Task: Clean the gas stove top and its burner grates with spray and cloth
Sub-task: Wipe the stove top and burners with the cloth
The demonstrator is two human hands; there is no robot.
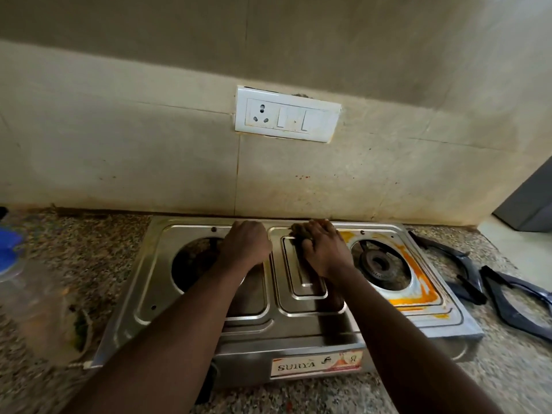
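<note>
two hands worked the gas stove top (pixel 206 325). the right hand (pixel 324 252), at twelve o'clock on the centre panel, had its fingers curled and pressed onto a dark cloth (pixel 298 230), which looked soft and limp, best bunched under the palm. the left hand (pixel 245 243) lay flat, fingers together, bracing the light, slippery steel. both burner grates (pixel 493 282) lay at three o'clock on the counter (pixel 104 234); stiff and heavy, i judged, best lifted by the rim.
</note>
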